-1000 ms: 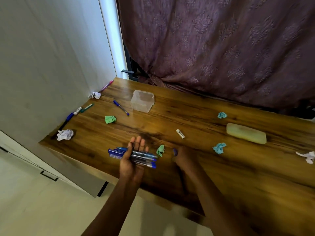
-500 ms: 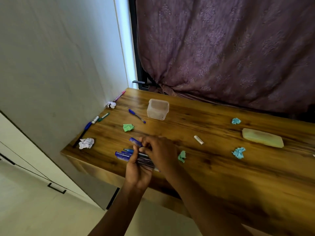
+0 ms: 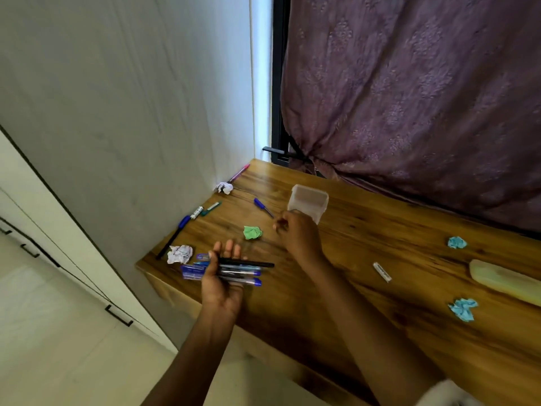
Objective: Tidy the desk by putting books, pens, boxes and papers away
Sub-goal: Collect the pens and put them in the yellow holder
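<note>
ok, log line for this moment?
left hand: holds pen bundle | right hand: near blue pen, grip unclear | desk: crumpled papers scattered

Two arms of one person were in view. The left forearm was bare from the wrist to the lower frame edge, long and slim. The right forearm was also bare, thicker in frame and blurred along its edges. The left grip and right grip were uncovered hands. At the lower right corner, against the right arm's upper end, was a patch of white fabric, fuzzy and soft-edged. Whether it was a sleeve or another garment could not be told.
</note>
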The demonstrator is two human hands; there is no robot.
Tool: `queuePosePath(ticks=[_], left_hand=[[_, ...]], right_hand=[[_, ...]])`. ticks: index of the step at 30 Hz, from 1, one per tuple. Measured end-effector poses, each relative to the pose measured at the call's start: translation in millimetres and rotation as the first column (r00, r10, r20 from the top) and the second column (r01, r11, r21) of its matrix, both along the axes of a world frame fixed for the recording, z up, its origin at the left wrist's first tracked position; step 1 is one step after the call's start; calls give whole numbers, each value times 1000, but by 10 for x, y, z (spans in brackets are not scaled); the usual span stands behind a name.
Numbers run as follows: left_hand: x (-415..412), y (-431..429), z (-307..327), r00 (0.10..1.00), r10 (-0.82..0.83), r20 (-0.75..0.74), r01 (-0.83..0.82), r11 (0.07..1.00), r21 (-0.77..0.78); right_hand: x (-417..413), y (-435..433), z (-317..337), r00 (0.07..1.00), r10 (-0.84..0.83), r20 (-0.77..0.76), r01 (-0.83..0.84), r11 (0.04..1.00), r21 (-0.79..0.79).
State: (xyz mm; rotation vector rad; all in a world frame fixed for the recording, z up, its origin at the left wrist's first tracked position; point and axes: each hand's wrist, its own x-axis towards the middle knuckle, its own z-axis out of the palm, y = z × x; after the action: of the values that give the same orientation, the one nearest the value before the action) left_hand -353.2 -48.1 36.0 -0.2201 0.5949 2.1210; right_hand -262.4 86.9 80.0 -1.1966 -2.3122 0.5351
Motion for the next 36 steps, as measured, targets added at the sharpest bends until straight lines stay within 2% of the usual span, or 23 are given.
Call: queuePosePath(ticks=[5,10,13,15,16,18,19,21,23,27,31,33,36], left_hand=[[-280,84,54,997,58,49,-57,998,-26],[-436,157,-14,998,54,24,-55,998,16],[-454,195,-63,999,34,15,-34,999,15],[-461,216,-87,999,32,2,-32,999,24],[-472,221,-106,999,35,-6,-34,999,27],[-488,225,-146,999,41,-16,-40,999,36],[-497,221,-152,999,40,-26,-39,998,41],[-505,204,-161,998,24,-66,-20,998,61],[-536,172,-170,994,20,-109,-12,997,73],[-627,62,-186,991,69,-116,-59,994,86],[-753,-142,-211,989,97,-112,-89,993,76],[-824,-281,-189,991,82,-107,-74,994,81],[-967,-491,-148,996,76,-52,-75,997,23]], right_hand=[[-544,521,-358,957,34,287,-22,999,-45],[-812,706,-560,930,-14,368,2,999,33],[-799,712,-550,955,-14,298,18,1000,-9],[-715,633,-443,987,-28,156,40,997,-72],[-664,549,-368,999,-14,39,18,994,-107],[-558,295,-212,973,99,-208,-137,975,-174],[-512,145,-156,945,184,-269,-235,956,-173],[-442,-136,-103,901,341,-267,-383,915,-125],[-448,-310,-135,882,428,-195,-452,887,-94],[-581,-438,-212,882,456,-117,-465,882,-74],[-724,-626,-236,841,535,-87,-541,835,-96],[-788,-722,-208,813,577,-80,-582,801,-138],[-969,-781,-29,802,584,-127,-591,742,-316]])
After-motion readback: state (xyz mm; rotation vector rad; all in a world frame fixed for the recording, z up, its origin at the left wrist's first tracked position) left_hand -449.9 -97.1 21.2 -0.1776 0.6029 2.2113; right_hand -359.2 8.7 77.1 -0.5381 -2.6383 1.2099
